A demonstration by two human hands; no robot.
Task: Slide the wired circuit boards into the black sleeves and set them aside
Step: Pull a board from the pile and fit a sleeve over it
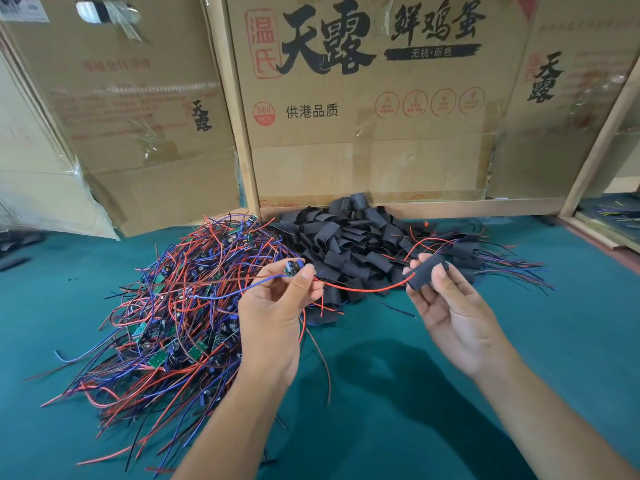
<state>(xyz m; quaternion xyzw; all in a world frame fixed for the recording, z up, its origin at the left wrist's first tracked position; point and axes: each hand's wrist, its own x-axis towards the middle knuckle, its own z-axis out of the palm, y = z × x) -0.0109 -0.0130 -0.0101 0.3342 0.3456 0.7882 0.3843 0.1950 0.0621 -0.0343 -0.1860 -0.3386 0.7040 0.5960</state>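
Note:
My left hand (277, 306) pinches a small wired circuit board (292, 266) between thumb and fingers, above the green table. Its red wire (360, 289) runs right into a black sleeve (424, 271), which my right hand (450, 306) pinches between thumb and fingers. A big tangle of wired circuit boards (180, 306) with red, blue and black leads lies left of my hands. A heap of loose black sleeves (349, 233) sits behind them. Sleeved boards (485, 258) with wires trailing right lie beyond my right hand.
Large printed cardboard boxes (374, 109) stand along the back of the green table (398, 375). A wooden frame (595, 147) and tray edge are at the far right. Dark scraps (15, 261) lie at the left edge.

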